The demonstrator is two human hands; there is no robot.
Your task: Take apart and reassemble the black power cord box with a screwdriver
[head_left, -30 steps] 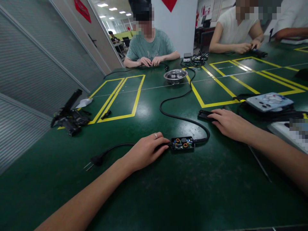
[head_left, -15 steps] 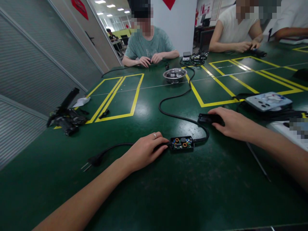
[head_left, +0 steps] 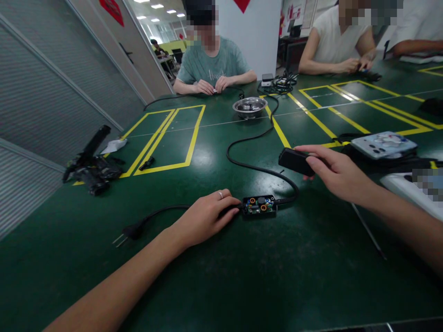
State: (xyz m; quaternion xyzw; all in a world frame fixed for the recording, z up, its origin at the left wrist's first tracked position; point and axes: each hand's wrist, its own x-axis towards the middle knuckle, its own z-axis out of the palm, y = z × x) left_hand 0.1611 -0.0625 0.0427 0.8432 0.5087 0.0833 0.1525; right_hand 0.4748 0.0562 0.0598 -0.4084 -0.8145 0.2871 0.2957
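Observation:
In the head view, an open black housing lies on the green table, its circuit board with copper coils exposed. My left hand rests on the table, fingers closed round the black power cord where it enters the housing. That cord ends at the left in a plug with bare prongs. Held between the fingers and thumb of my right hand, a black housing cover is raised above the table, behind and to the right of the board. From the housing's right side a thicker cable snakes away.
A metal bowl with small parts stands farther back. Black tools lie at the left, a screwdriver shaft and a phone at the right. Yellow tape marks the table. Co-workers sit opposite.
My right hand has lifted the black cover off the table and tilted it, so its outer face shows. My left hand stays at the cord. The view has shifted slightly.

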